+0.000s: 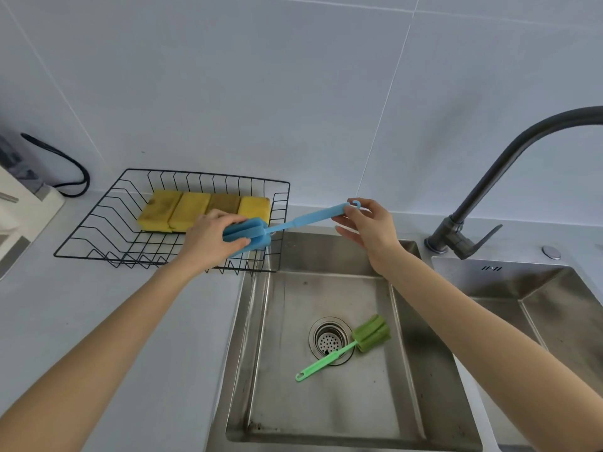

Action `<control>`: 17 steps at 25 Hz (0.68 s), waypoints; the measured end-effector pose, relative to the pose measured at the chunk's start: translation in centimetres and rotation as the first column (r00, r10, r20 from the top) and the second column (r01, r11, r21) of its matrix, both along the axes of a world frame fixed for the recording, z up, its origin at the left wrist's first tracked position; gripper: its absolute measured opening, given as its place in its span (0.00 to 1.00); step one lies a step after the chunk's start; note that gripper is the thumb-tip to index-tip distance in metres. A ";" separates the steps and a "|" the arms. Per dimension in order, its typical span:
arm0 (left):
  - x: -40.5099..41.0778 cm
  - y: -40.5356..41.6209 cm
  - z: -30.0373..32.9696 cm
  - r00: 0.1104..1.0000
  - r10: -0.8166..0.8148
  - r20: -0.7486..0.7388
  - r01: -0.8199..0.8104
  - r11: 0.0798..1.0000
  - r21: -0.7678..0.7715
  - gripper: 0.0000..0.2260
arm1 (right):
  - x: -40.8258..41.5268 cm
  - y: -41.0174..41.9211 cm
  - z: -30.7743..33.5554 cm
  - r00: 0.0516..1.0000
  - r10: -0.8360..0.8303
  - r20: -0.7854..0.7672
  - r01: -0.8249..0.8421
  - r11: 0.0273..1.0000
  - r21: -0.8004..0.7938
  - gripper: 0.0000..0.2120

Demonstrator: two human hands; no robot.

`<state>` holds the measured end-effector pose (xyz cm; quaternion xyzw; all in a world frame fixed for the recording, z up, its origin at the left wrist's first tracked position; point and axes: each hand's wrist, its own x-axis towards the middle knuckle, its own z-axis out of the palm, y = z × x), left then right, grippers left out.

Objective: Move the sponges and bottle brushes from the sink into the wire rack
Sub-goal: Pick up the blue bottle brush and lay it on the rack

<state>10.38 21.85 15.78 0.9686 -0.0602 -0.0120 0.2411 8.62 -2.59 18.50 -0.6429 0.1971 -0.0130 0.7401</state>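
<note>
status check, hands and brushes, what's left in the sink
Left hand grips blue bottle brush by its sponge head, right hand pinches the handle end. Four sponges in wire rack. Green bottle brush left in sink. Nothing blocking.

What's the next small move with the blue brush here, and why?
Probably carry the blue bottle brush a little further left and lower it into the wire rack beside the sponges. The left hand grips its foam head at the rack's right edge; the right hand pinches the handle end. The green bottle brush waits in the sink.
</note>
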 end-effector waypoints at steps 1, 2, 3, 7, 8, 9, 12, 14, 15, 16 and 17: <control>0.8 0.1 -0.4 1.000 0.004 -0.025 -0.004 1.000 0.000 0.21 | 0.5 0.3 -0.3 1.000 0.002 -0.012 -0.002 1.000 0.000 0.12; 1.6 0.3 -1.0 0.999 0.007 -0.051 -0.007 1.000 -0.007 0.21 | 1.1 0.6 -0.7 1.000 0.008 -0.026 -0.008 1.000 -0.003 0.12; 2.4 0.4 -1.4 0.997 0.007 -0.075 -0.008 1.000 -0.014 0.21 | 1.7 0.9 -1.1 0.999 0.011 -0.039 -0.011 1.000 -0.006 0.12; 4.8 0.8 -3.5 0.989 0.015 -0.146 -0.017 1.000 -0.015 0.20 | 4.2 1.6 -2.8 0.997 0.008 -0.078 -0.009 1.000 -0.015 0.13; 5.3 0.9 -3.9 0.987 0.017 -0.159 -0.020 1.000 -0.018 0.20 | 4.7 1.8 -3.2 0.997 0.009 -0.083 -0.011 1.000 -0.021 0.13; 5.8 0.9 -4.4 0.985 0.020 -0.170 -0.024 0.999 -0.023 0.20 | 5.3 1.9 -3.7 0.996 0.010 -0.088 -0.013 0.999 -0.030 0.13; 6.6 0.8 -5.8 0.982 0.038 -0.185 -0.046 0.998 -0.038 0.20 | 6.5 2.2 -5.0 0.996 0.006 -0.091 -0.013 0.997 -0.071 0.13; 6.8 0.6 -6.5 0.979 0.056 -0.197 -0.063 0.998 -0.031 0.20 | 6.9 2.2 -6.0 0.995 0.016 -0.098 -0.026 0.995 -0.097 0.12; 6.8 0.5 -6.7 0.977 0.069 -0.201 -0.075 0.997 -0.024 0.20 | 6.9 2.3 -6.4 0.994 0.023 -0.108 -0.034 0.994 -0.103 0.12; 6.8 0.4 -6.9 0.976 0.085 -0.200 -0.090 0.996 -0.018 0.20 | 6.8 2.3 -6.7 0.993 0.028 -0.112 -0.039 0.994 -0.101 0.12; 6.9 0.3 -7.1 0.975 0.099 -0.198 -0.104 0.995 -0.014 0.20 | 6.7 2.4 -7.0 0.993 0.032 -0.110 -0.042 0.994 -0.098 0.12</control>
